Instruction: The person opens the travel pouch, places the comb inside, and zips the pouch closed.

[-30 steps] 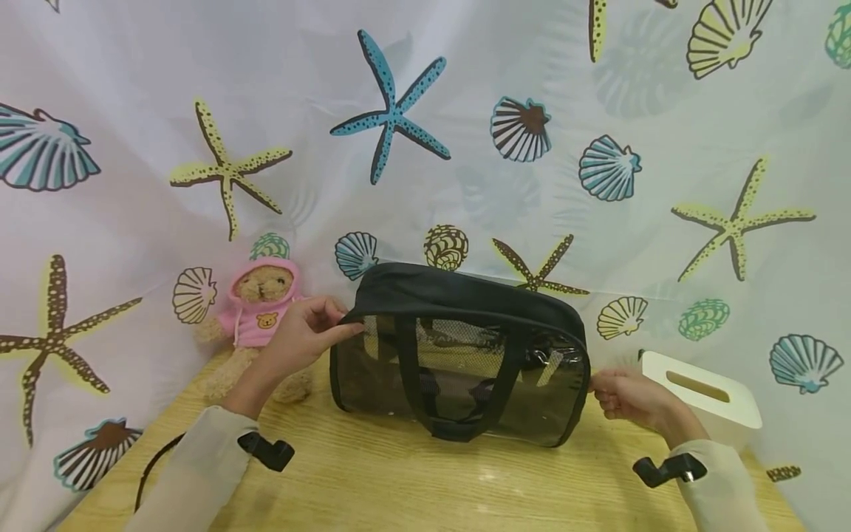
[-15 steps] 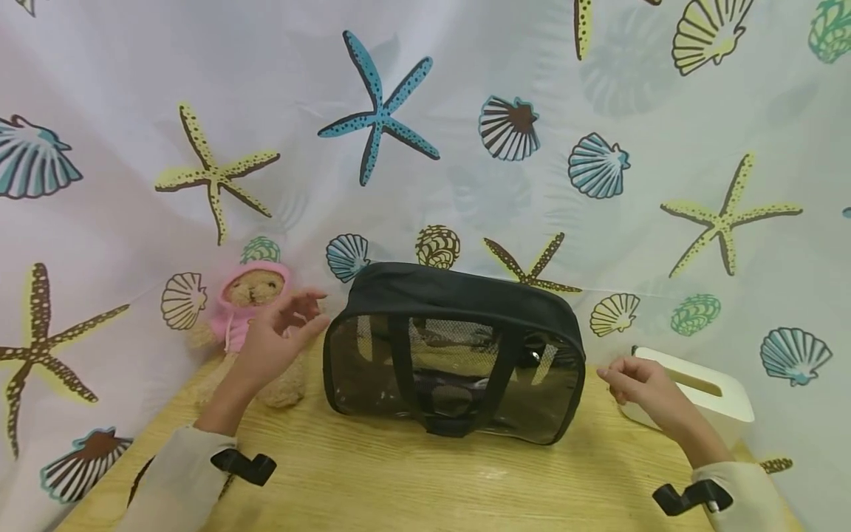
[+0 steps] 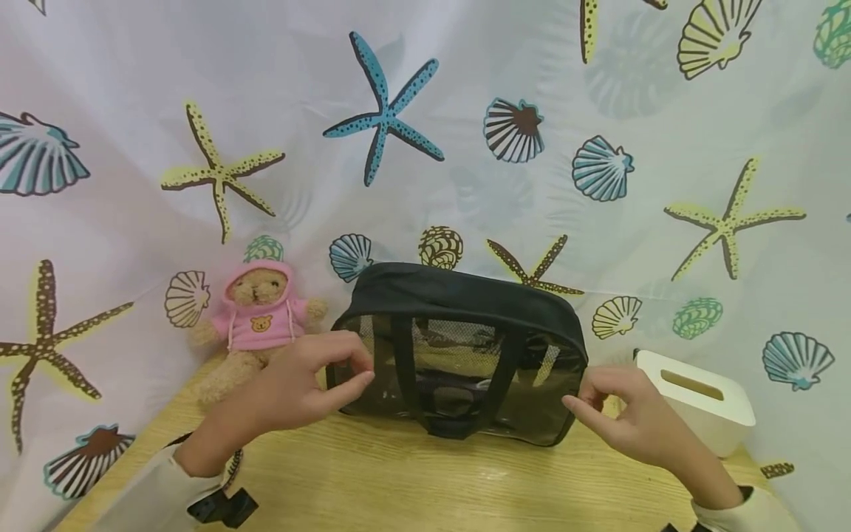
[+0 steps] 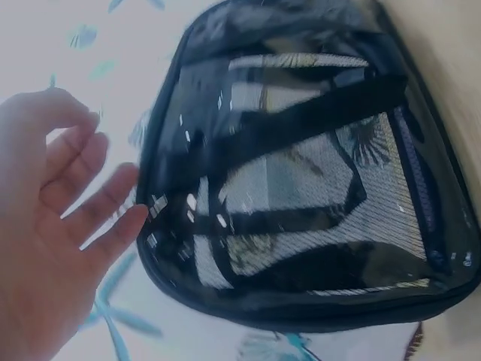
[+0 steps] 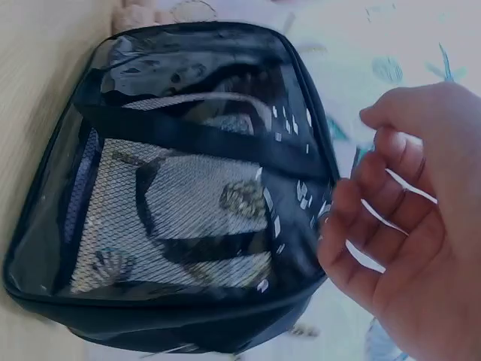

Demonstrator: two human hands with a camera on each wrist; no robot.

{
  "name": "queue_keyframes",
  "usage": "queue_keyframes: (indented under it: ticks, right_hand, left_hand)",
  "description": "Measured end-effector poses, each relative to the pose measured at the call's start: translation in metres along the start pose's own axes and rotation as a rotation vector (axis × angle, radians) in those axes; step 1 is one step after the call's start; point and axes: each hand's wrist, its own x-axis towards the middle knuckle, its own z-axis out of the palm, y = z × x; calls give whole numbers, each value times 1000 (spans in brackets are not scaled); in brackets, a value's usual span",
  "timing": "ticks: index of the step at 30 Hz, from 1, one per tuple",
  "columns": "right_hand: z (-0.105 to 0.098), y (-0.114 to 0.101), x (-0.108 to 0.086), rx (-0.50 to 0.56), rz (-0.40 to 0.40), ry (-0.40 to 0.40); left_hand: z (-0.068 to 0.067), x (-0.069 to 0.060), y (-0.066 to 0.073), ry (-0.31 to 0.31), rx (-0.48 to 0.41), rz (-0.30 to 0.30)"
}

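Note:
A black bag with a see-through front panel stands upright on the table. Its dark strap handle hangs down over the front. At the bag's left end is my left hand, fingers loosely bent with a gap to the thumb and nothing held. My right hand is at the right end, likewise loosely bent and holding nothing. In both wrist views, the fingertips of the left hand and right hand lie close to the bag's edge. Whether they touch it I cannot tell.
A teddy bear in a pink hoodie sits behind my left hand. On the right stands a white tissue box with a slot on top. A curtain printed with starfish and shells hangs behind the wooden table.
A second ago the hands held the bag's two ends. Both let go and moved outward, then came nearer to me in front of the bag's ends. The bag stays nearly in place.

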Motion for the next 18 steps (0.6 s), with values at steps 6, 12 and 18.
queue_keyframes:
  ticks: [6, 12, 18]
  right_hand:
    - [10, -21, 6, -104, -146, -89]
    - [13, -38, 2, -342, -176, -254]
    - [17, -53, 0, -384, -215, -322]
  left_hand:
    - [4, 4, 20, -110, 138, 128]
    - [11, 0, 33, -291, 271, 141]
    - [16, -1, 35, -405, 361, 211]
